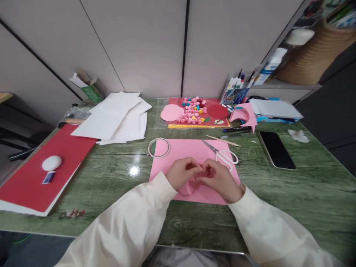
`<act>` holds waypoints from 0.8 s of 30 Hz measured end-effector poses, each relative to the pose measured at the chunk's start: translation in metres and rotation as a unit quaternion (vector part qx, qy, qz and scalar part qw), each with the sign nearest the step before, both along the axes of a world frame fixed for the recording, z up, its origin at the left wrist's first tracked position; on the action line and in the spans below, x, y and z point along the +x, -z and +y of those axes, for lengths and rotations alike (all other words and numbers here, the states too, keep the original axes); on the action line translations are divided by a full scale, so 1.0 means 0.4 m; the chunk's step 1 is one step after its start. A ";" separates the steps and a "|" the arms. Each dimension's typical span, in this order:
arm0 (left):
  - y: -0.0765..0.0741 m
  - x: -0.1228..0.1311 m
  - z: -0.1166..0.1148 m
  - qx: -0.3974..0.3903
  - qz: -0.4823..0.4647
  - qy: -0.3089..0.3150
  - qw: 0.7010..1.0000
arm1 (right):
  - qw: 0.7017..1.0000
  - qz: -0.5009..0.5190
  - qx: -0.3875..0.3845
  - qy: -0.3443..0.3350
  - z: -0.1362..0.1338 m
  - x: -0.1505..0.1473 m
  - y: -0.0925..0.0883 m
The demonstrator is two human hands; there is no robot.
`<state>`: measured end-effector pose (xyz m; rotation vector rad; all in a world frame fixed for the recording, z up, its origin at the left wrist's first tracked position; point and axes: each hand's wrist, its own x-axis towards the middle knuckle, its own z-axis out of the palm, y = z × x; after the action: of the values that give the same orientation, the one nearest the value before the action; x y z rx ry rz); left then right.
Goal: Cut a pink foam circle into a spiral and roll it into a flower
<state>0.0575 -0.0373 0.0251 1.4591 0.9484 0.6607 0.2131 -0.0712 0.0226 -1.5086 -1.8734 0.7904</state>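
Note:
Over a pink sheet of paper, my left hand and my right hand meet fingertip to fingertip. Both are closed in a pinch on a narrow pink paper strip, part of which curls below the fingers. The fingers hide most of what is pinched. White-handled scissors lie on the sheet just beyond my right hand, blades slightly apart. A roll of tape rests at the sheet's far left corner.
Small folded paper stars are heaped at the back by pink paper circles. White papers and a red folder lie left. Rightward are a phone, pens, a wooden stick and pink scraps.

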 end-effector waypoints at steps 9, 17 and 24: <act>0.003 0.001 0.006 0.005 -0.016 -0.045 0.999 | 0.995 0.076 0.009 0.063 0.000 0.004 -0.013; 0.004 0.003 0.004 0.000 -0.005 -0.037 0.999 | 0.994 0.076 0.029 0.070 0.003 0.008 -0.004; -0.002 0.003 0.001 0.013 -0.004 -0.035 0.999 | 0.994 -0.008 0.091 0.064 -0.002 0.006 -0.011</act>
<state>0.0586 -0.0367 0.0258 1.4510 0.9903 0.7327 0.2157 -0.0722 0.0268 -1.5067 -1.7875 0.5358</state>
